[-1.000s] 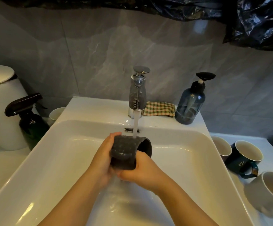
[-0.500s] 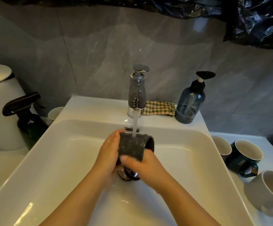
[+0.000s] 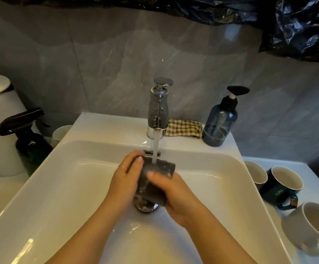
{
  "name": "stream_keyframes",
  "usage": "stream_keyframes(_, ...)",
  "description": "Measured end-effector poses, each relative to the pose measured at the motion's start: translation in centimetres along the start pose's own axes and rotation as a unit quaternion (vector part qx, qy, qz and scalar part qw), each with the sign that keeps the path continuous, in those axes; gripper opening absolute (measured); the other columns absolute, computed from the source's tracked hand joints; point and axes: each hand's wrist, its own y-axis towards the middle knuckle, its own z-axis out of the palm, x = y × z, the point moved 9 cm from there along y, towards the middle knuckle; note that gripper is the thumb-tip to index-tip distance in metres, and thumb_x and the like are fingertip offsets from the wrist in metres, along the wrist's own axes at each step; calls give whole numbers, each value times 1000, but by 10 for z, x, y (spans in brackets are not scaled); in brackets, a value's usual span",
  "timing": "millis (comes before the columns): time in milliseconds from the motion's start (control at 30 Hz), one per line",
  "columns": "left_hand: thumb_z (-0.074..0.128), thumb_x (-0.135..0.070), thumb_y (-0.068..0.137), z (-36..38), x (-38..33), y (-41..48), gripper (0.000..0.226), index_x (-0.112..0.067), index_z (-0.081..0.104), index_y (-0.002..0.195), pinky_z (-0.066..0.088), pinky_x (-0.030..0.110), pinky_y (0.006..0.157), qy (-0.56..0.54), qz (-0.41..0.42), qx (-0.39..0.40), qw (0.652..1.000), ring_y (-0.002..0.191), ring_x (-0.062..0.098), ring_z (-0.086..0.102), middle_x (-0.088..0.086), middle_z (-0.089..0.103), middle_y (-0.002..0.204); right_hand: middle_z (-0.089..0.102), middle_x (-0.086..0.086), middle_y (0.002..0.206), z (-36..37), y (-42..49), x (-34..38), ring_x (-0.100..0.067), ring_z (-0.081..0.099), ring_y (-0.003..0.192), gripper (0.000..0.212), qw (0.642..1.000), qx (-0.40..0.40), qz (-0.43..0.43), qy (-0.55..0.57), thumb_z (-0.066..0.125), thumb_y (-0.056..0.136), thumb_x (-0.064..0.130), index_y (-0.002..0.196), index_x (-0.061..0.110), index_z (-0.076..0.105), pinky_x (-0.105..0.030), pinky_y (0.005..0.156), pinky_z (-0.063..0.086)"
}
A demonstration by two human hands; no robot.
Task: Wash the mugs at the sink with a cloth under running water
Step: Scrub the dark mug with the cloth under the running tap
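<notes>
The mug [image 3: 169,168], wrapped in the cloth [image 3: 151,181], lay tilted between the fingers: left hand [image 3: 128,177] curled round its left side, right hand [image 3: 177,196] pinching cloth against it.

This is a home washroom. A white ceramic basin [image 3: 97,128] is set against a wall that is covered with grey marbled tiles [image 3: 107,73], and a chrome tap [image 3: 158,111] is mounted on its rim. A blue pump bottle [image 3: 219,122] and a checked cloth [image 3: 183,128] are placed beside the tap. A dark spray bottle [image 3: 31,147] and a white lidded bin [image 3: 0,130] are seen at the left.
</notes>
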Motion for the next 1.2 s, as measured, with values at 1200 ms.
stream_keyframes(1200,37,-48,95,29,12,-15,29,-37,61,105,57,48,70,-204,-199,83,955,100,30,62,7,63,110,69,-3,98,-8,-9,21,-15,65,90,22,878,-24,-120,-462,61,89,28,108,19,65,-35,83,55)
